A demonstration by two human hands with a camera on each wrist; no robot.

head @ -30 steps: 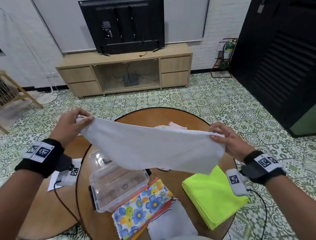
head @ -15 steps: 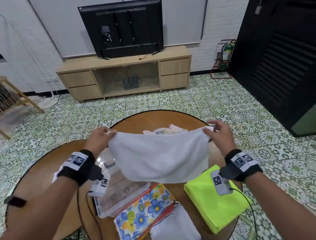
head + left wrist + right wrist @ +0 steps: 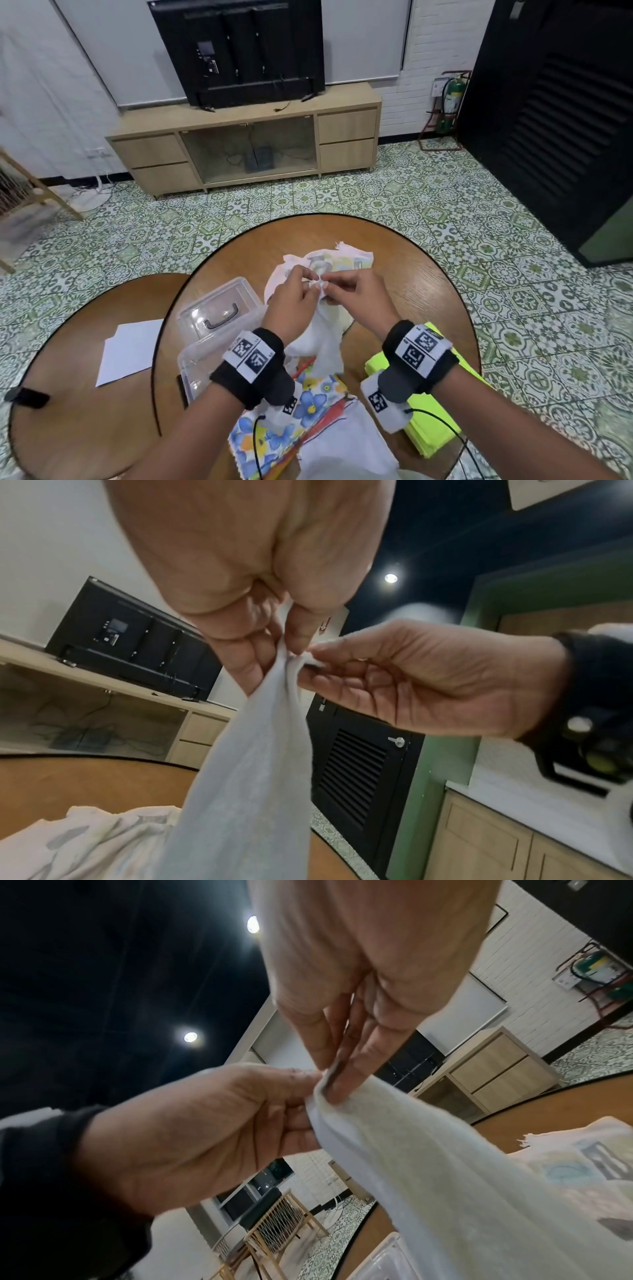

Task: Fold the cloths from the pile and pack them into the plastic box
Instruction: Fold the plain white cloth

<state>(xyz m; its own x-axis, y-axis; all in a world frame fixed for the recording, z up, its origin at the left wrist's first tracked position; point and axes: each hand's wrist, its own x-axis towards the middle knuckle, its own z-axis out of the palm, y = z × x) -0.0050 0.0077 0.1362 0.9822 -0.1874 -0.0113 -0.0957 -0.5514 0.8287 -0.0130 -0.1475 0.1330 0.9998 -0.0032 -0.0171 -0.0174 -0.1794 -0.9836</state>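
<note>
Both hands are up over the round wooden table (image 3: pixel 428 274) now, meeting at the middle. The left hand (image 3: pixel 291 301) and the right hand (image 3: pixel 356 294) are fingertip to fingertip, each pinching a top corner of the plain white cloth (image 3: pixel 325 342), and the two corners sit pressed together between them. From the left wrist view you see it clearly: thumb and fingers (image 3: pixel 246 666) of the left hand nipped onto the fabric, the right hand's thumb and forefinger clamped on the same bunched edge just beside them. The cloth (image 3: pixel 246 777) hangs doubled straight down from that pinch, clear of the tabletop. The right wrist view shows the same grip from the other side, with the cloth (image 3: pixel 445 1150) draping away below the fingers.

Behind the hands lies the rumpled pile of pale printed cloths (image 3: pixel 342 263) on the far part of the table. To the left, just below the left wrist, stands the clear plastic box (image 3: pixel 191 363), its transparent lid with a dark handle (image 3: pixel 219 308) lying against it on the far side. Nearer the person there's a flowered blue-and-yellow cloth (image 3: pixel 308 404), another white cloth (image 3: pixel 342 445) and a stack of neon yellow-green cloths (image 3: pixel 442 425) on the right. A white sheet of paper (image 3: pixel 130 349) rests on the lower table to the left.
</note>
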